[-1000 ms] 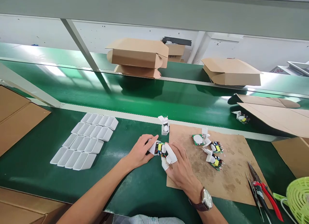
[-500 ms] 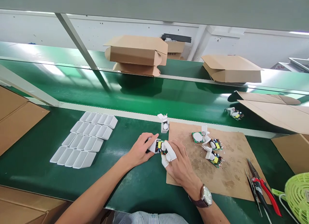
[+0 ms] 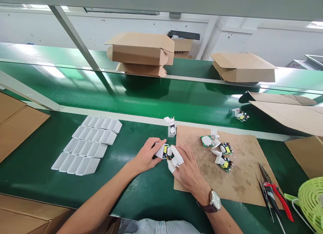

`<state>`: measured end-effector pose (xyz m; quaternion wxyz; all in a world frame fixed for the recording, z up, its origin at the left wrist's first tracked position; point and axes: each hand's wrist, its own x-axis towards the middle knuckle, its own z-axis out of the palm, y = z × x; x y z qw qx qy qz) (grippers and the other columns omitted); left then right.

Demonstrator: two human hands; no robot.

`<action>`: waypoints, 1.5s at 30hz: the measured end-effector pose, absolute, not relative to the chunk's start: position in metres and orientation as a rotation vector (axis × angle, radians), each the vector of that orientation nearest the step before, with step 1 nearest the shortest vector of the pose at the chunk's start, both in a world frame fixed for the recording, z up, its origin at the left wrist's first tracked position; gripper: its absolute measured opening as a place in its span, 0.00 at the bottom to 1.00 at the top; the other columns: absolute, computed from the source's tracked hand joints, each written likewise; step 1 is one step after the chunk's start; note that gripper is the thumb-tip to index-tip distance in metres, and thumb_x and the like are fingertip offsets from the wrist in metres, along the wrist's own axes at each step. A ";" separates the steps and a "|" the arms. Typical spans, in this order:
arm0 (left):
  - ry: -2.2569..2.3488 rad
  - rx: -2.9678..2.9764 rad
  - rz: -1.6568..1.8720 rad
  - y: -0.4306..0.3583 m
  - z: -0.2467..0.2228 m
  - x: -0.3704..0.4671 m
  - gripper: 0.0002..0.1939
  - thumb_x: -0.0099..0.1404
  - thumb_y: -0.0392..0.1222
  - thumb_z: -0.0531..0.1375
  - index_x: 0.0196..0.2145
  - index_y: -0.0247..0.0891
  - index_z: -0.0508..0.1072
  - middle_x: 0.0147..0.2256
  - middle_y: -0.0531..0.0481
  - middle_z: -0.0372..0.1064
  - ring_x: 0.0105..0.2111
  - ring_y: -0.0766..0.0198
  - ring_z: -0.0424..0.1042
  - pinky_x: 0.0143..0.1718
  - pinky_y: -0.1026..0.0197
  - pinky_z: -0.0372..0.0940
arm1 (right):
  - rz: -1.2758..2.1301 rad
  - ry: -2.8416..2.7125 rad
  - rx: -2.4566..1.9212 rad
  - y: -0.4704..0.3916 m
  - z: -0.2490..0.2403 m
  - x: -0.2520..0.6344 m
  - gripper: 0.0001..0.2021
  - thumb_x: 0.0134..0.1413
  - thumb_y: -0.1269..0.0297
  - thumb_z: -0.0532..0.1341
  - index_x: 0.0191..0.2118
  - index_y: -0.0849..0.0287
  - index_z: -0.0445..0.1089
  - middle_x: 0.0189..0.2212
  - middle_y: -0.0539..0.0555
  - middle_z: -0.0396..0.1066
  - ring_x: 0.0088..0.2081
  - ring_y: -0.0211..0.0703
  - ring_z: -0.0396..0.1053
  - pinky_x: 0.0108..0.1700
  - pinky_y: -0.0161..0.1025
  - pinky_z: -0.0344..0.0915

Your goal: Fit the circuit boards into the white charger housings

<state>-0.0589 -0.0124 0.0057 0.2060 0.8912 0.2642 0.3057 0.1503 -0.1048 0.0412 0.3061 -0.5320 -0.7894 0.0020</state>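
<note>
My left hand [image 3: 149,154] is closed around a white plastic housing [image 3: 159,152], its open end facing right. In my right hand [image 3: 186,163], with white covers on a finger and the thumb, is a small circuit board [image 3: 167,151] with a yellow part on it. The board's left end meets the mouth of the housing; how deep it sits inside I cannot tell. Just beyond my hands stands another white housing [image 3: 172,130] with a board part and a raised white piece at its top. To the right, several circuit boards [image 3: 225,162] with white plug pieces lie on brown cardboard [image 3: 242,180].
Rows of empty white housings [image 3: 87,145] lie on the green table at left. Red-handled pliers [image 3: 275,190] and tweezers [image 3: 264,197] rest at right beside a light green fan [image 3: 311,202]. One board [image 3: 241,115] sits on the green belt. Cardboard boxes [image 3: 141,54] stand behind.
The view has shifted slightly. My hands stay together, and the board and housing are in nearly the same position, with only a small change in the right fingers.
</note>
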 end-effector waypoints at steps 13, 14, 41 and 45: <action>0.768 2.501 0.900 -0.016 0.011 -0.057 0.41 0.69 0.32 0.61 0.73 0.49 0.49 0.54 0.39 0.64 0.54 0.49 0.68 0.55 0.45 0.70 | -0.065 -2.104 -1.366 -0.106 0.048 0.152 0.37 0.65 0.77 0.55 0.75 0.56 0.44 0.55 0.64 0.72 0.58 0.60 0.69 0.56 0.63 0.73; 0.773 2.504 0.906 -0.015 0.011 -0.057 0.41 0.69 0.32 0.60 0.73 0.49 0.49 0.54 0.39 0.64 0.54 0.49 0.68 0.54 0.45 0.70 | -0.061 -2.096 -1.369 -0.106 0.048 0.152 0.37 0.64 0.77 0.55 0.75 0.56 0.44 0.55 0.64 0.72 0.58 0.60 0.69 0.57 0.63 0.73; 0.704 2.359 0.893 -0.016 0.006 -0.056 0.38 0.70 0.34 0.61 0.72 0.51 0.53 0.55 0.40 0.62 0.55 0.51 0.69 0.54 0.47 0.72 | 0.005 -2.053 -1.340 -0.104 0.042 0.151 0.36 0.63 0.77 0.59 0.74 0.58 0.49 0.54 0.63 0.73 0.58 0.58 0.69 0.59 0.59 0.71; 0.681 2.259 0.745 -0.020 0.003 -0.056 0.37 0.69 0.37 0.63 0.71 0.47 0.56 0.58 0.38 0.63 0.56 0.51 0.71 0.56 0.47 0.72 | 0.078 -2.077 -1.260 -0.104 0.044 0.154 0.35 0.64 0.67 0.63 0.73 0.55 0.52 0.55 0.62 0.73 0.58 0.59 0.69 0.58 0.59 0.72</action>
